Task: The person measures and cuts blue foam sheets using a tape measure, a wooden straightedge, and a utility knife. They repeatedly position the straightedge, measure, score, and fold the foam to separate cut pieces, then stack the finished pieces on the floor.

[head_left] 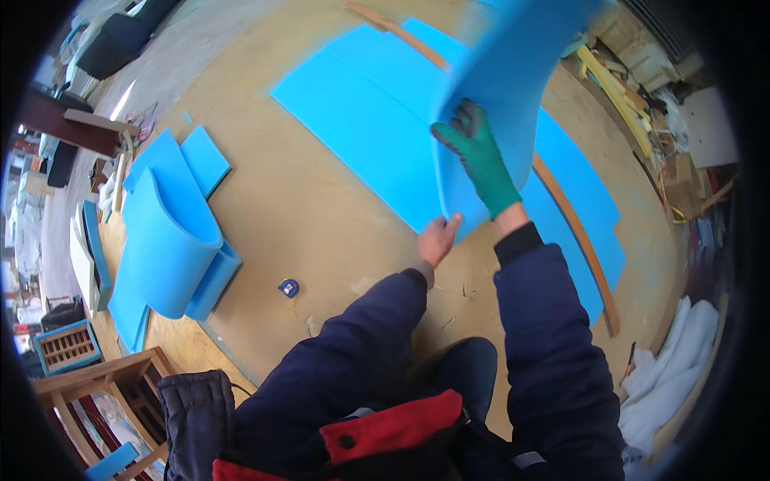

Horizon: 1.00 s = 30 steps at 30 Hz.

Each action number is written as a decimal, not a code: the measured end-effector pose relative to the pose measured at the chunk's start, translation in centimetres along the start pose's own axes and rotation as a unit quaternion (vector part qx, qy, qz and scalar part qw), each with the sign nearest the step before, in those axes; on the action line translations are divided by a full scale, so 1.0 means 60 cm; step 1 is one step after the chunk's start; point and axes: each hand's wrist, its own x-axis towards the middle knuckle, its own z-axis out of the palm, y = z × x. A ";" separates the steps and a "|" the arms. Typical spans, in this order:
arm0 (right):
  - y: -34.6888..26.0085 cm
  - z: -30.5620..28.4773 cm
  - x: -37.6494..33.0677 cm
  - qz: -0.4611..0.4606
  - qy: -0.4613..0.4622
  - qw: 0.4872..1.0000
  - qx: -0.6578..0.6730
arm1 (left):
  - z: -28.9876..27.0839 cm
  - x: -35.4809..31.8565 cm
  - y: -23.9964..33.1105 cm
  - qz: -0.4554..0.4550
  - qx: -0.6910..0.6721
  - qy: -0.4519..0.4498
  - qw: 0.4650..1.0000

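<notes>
A large blue foam sheet point(513, 72) is lifted and curled up in front of me, over more blue foam sheets point(361, 112) that lie flat on the tan floor. My right hand point(480, 156), in a green glove, grips the sheet's near edge partway up. My bare left hand point(437, 238) pinches the sheet's lower corner. Both forearms wear dark blue sleeves.
A long wooden strip point(573, 228) runs across the flat sheets. A pile of curled and flat blue foam point(168, 232) lies at left. A small blue tape measure point(289, 287) sits on the floor. A wooden frame point(104, 381) stands lower left, white cloth point(670, 361) and lumber at right.
</notes>
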 end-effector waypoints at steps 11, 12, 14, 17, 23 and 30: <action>0.163 -0.199 -0.395 0.239 -0.058 0.958 -0.151 | -0.081 0.154 -0.189 -0.108 0.072 0.120 0.984; 0.181 -0.236 -0.448 0.255 -0.048 0.953 -0.159 | -0.083 0.155 -0.192 -0.108 0.063 0.136 0.983; 0.203 -0.295 -0.550 0.325 -0.014 0.934 -0.145 | -0.090 0.152 -0.190 -0.123 0.050 0.149 0.980; 0.217 -0.346 -0.640 0.390 -0.025 0.901 -0.188 | -0.091 0.146 -0.165 -0.120 0.067 0.154 0.978; 0.214 -0.361 -0.652 0.366 -0.019 0.922 -0.127 | -0.071 0.158 -0.142 -0.091 0.022 0.251 0.964; 0.192 -0.360 -0.651 0.335 -0.030 0.923 -0.188 | -0.047 0.211 -0.197 -0.202 0.060 0.230 0.950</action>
